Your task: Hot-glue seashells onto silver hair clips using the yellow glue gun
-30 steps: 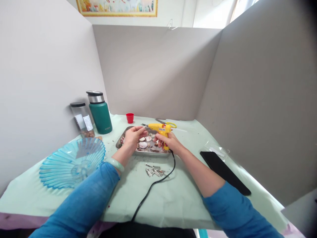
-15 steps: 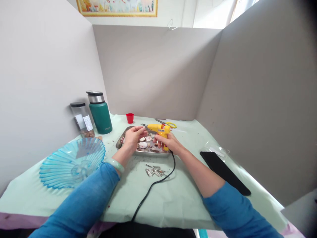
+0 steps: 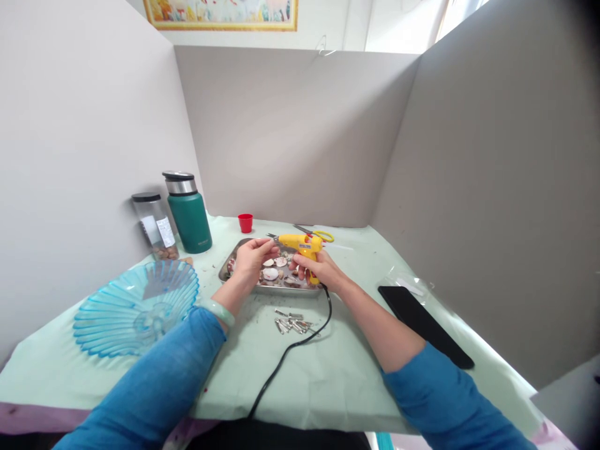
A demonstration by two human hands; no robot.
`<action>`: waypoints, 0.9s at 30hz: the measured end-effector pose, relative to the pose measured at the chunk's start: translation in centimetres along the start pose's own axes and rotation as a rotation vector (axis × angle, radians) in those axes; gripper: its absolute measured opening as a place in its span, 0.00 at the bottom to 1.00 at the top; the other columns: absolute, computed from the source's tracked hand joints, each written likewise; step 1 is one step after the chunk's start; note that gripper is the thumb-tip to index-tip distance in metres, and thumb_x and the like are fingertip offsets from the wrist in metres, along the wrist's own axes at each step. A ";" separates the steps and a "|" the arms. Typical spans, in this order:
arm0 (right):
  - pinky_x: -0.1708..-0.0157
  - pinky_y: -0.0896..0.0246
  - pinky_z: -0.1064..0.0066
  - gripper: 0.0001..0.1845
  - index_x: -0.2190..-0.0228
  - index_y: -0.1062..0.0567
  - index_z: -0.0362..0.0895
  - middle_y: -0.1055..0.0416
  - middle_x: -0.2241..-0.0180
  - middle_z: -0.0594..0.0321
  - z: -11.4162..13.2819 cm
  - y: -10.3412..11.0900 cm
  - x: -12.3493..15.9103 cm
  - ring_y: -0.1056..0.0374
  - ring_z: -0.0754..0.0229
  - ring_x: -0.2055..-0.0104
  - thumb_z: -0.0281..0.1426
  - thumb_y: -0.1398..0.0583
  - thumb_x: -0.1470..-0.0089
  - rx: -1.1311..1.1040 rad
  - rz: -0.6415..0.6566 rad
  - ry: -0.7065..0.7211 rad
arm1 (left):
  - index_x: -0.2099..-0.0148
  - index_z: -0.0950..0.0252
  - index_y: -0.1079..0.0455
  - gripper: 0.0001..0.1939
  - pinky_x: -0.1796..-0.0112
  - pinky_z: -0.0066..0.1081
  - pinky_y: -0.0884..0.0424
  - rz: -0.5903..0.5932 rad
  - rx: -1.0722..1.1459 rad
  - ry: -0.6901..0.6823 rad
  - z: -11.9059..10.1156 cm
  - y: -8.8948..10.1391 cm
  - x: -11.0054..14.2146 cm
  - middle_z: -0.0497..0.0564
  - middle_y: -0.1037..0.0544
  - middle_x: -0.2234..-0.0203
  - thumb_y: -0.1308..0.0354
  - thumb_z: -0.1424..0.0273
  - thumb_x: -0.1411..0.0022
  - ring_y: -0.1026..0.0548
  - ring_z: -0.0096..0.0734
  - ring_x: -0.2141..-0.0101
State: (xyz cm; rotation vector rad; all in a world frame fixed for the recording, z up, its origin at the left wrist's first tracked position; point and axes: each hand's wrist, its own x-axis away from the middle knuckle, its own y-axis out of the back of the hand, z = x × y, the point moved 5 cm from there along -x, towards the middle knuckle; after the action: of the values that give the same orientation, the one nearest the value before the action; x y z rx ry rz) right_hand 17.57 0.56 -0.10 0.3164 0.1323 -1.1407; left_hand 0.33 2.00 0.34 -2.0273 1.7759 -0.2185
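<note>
My right hand [image 3: 319,269] is wrapped around the handle of a yellow hot glue gun [image 3: 300,244], whose nozzle points left. Close to that nozzle, my left hand [image 3: 254,256] has its fingers pinched together; what they hold, if anything, is too small to make out. Both hands are over a metal tray [image 3: 285,291] in which several seashells [image 3: 270,274] lie. From the gun's handle a black cord [image 3: 290,347] runs down over the front edge of the table. Several small silvery metal clips [image 3: 293,322] lie in a pile in front of the tray.
On the left are a blue shell-shaped glass dish [image 3: 107,315], a clear jar [image 3: 157,231] and a green bottle [image 3: 190,219]. Behind the tray are a red cup [image 3: 245,223] and yellow-handled scissors [image 3: 323,236]. A black flat object [image 3: 422,325] lies right, beside clear plastic [image 3: 407,281]. Grey panels enclose the table.
</note>
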 end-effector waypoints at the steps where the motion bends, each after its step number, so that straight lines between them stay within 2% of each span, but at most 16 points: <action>1: 0.84 0.39 0.77 0.18 0.67 0.25 0.41 0.25 0.68 0.57 0.0 0.0 0.0 0.34 0.66 0.78 0.44 0.39 0.49 0.003 -0.008 0.003 | 0.68 0.72 0.29 0.12 0.66 0.30 0.26 0.000 -0.002 -0.001 0.0 0.0 0.0 0.50 0.25 0.78 0.31 0.75 0.56 0.25 0.26 0.76; 5: 0.85 0.39 0.77 0.18 0.65 0.25 0.42 0.25 0.68 0.58 0.1 0.1 0.0 0.35 0.66 0.78 0.44 0.39 0.49 -0.011 -0.025 0.024 | 0.68 0.72 0.29 0.13 0.66 0.30 0.26 0.007 -0.010 -0.010 0.2 0.1 -0.2 0.50 0.25 0.77 0.31 0.74 0.56 0.25 0.26 0.75; 9: 0.85 0.39 0.76 0.18 0.68 0.25 0.40 0.25 0.69 0.57 0.1 0.0 0.0 0.35 0.66 0.78 0.44 0.39 0.50 -0.010 0.001 0.002 | 0.68 0.72 0.29 0.13 0.66 0.30 0.26 0.003 -0.010 -0.020 0.3 0.2 -0.3 0.50 0.25 0.77 0.30 0.73 0.57 0.25 0.26 0.75; 13: 0.85 0.40 0.76 0.17 0.69 0.25 0.41 0.25 0.69 0.58 0.4 0.0 0.0 0.35 0.66 0.79 0.44 0.38 0.50 -0.034 -0.027 0.016 | 0.67 0.71 0.29 0.15 0.66 0.30 0.26 0.001 -0.028 -0.024 0.2 0.2 -0.3 0.50 0.25 0.76 0.30 0.73 0.58 0.24 0.27 0.75; 19: 0.85 0.40 0.78 0.18 0.68 0.25 0.41 0.25 0.68 0.57 0.1 0.0 0.0 0.35 0.66 0.78 0.44 0.39 0.50 -0.006 -0.002 0.008 | 0.68 0.71 0.29 0.12 0.66 0.31 0.26 -0.011 -0.013 -0.024 0.2 0.2 -0.2 0.50 0.25 0.77 0.31 0.74 0.56 0.24 0.26 0.76; 27: 0.85 0.39 0.77 0.18 0.70 0.25 0.41 0.25 0.70 0.58 0.0 0.1 -0.1 0.35 0.66 0.79 0.45 0.39 0.50 -0.006 -0.036 0.017 | 0.68 0.72 0.28 0.11 0.66 0.30 0.26 0.008 0.024 -0.001 0.0 -0.1 0.0 0.51 0.24 0.76 0.31 0.75 0.56 0.24 0.26 0.75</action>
State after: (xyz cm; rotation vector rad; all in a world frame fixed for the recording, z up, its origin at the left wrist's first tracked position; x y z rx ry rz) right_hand 17.66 0.72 -0.05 0.3191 0.1568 -1.1731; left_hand 0.44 1.98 0.37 -2.0028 1.7729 -0.2354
